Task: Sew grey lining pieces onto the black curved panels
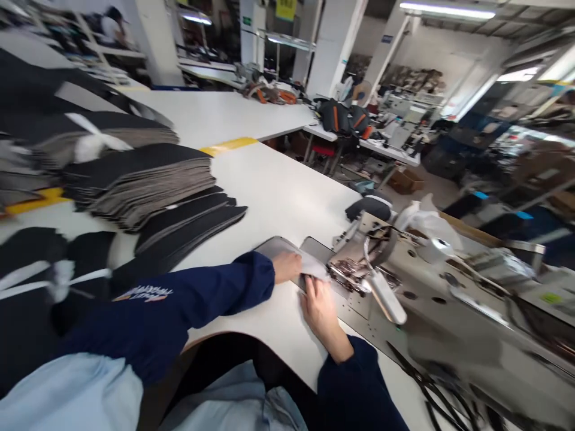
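Observation:
A grey fabric piece with dark edging (pixel 314 267) lies at the needle area of the sewing machine (pixel 417 299). My left hand (pixel 287 267) is closed on the far left part of this piece. Nearer to me, my right hand (pixel 320 308) has its fingertips closed on the piece's near edge, close to the presser foot (pixel 348 272). The fingertips of both hands are partly hidden by the fabric. Under and beyond the piece, dark flat panels show on the table.
Stacks of dark cut panels (pixel 148 179) stand on the white table (pixel 287 185) at left, some bundled with white ties (pixel 96 140). Black-handled scissors (pixel 431 383) lie at lower right by the machine. A thread cone (pixel 439 246) sits behind it. Another person (pixel 112 29) is far back left.

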A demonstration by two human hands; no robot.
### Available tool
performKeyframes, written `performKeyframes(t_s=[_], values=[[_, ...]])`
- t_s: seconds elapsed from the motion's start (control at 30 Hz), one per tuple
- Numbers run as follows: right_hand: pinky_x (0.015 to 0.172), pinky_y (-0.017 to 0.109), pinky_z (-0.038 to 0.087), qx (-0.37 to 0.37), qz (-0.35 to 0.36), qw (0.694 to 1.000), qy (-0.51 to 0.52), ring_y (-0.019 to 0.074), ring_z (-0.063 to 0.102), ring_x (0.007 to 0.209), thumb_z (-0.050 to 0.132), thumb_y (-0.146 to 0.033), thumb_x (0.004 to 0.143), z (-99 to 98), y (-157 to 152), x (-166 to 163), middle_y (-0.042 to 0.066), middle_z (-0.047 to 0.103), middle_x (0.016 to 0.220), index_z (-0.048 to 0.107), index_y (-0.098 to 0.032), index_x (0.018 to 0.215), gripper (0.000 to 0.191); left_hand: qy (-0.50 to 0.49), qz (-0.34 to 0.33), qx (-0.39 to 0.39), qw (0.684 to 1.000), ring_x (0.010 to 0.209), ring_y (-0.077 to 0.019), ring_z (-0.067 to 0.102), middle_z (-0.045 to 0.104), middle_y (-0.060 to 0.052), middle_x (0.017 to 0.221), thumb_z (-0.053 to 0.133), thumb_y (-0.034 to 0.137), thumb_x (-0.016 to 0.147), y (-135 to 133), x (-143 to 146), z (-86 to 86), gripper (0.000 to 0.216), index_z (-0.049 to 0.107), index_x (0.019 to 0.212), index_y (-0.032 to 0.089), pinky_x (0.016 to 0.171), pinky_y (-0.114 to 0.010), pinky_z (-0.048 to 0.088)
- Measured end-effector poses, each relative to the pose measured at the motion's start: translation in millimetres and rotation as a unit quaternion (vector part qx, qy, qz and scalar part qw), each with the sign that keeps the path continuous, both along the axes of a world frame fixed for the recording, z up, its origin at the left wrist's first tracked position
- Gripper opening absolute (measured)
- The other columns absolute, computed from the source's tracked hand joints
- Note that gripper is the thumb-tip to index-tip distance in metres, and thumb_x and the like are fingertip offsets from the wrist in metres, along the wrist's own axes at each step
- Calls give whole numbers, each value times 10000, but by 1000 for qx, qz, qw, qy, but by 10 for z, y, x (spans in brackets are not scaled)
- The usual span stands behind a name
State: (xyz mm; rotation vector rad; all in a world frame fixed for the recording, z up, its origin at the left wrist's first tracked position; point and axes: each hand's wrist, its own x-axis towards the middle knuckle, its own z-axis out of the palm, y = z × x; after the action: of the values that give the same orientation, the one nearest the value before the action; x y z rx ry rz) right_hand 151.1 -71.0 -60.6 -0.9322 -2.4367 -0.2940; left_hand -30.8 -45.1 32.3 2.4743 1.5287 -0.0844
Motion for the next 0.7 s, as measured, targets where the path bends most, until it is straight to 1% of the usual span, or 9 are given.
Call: performKeyframes(t_s=[0.1,0.23,0.3,0.4,0.47,0.53,0.6,0.67,0.7], values=[[980,555,421,51,31,998,5,325,505,1168,372,-174,968,58,-139,-122,202,595,1172,524,-84,1276,355,-19,43,-77,996,771,-200,611,681,-102,821,507,139,831,-213,-197,274,191,669,731,125,665,-270,458],[1039,576,349,49,83,995,17,283,536,1097,392,-116,939,171,-405,-405,150,620,1059,567,-123,1220,331,-71,100,-178,976,518,-107,490,533,8,528,499,262,835,-503,-523,544,289,545,575,145,493,-201,378],[1068,604,301,42,97,994,26,257,551,1065,378,-51,905,208,-496,-533,123,622,1018,577,-158,1199,371,-89,125,-207,966,458,-84,427,456,34,481,492,274,839,-625,-629,565,311,478,553,152,438,-192,333],[1094,639,247,31,117,992,37,271,525,1162,406,-19,872,195,-540,-614,132,618,1109,605,-195,1090,344,-110,152,-228,955,443,-77,426,435,44,480,459,286,878,-686,-775,489,332,454,571,159,438,-182,351],[1093,613,298,16,155,987,22,290,510,1210,425,-27,868,150,-532,-581,148,612,1163,613,-186,972,267,-92,185,-172,963,466,-83,474,486,41,510,458,322,908,-630,-948,443,339,509,617,156,472,-181,391],[1045,531,423,-4,189,982,-3,288,537,1191,418,-35,876,96,-519,-503,160,611,1170,601,-173,898,230,-44,237,-57,969,560,-94,548,586,23,624,502,329,910,-534,-1223,449,274,587,718,152,546,-187,431],[965,466,515,-21,193,981,-12,283,561,1169,388,-39,892,54,-516,-418,173,606,1172,590,-165,881,238,7,290,49,956,731,-118,602,655,-20,834,543,288,904,-455,-1572,500,175,624,855,142,656,-206,456],[935,468,539,-36,178,983,-13,293,555,1192,361,-34,901,38,-530,-355,197,595,1195,587,-154,913,256,37,333,95,937,863,-148,600,638,-65,992,528,271,921,-423,-1921,550,175,609,945,118,741,-239,461],[939,486,534,-38,174,984,-16,304,550,1206,360,-32,902,40,-542,-337,211,594,1201,589,-144,934,257,52,354,108,928,876,-158,594,626,-68,996,518,283,929,-422,-2076,560,192,600,946,110,758,-255,465]])
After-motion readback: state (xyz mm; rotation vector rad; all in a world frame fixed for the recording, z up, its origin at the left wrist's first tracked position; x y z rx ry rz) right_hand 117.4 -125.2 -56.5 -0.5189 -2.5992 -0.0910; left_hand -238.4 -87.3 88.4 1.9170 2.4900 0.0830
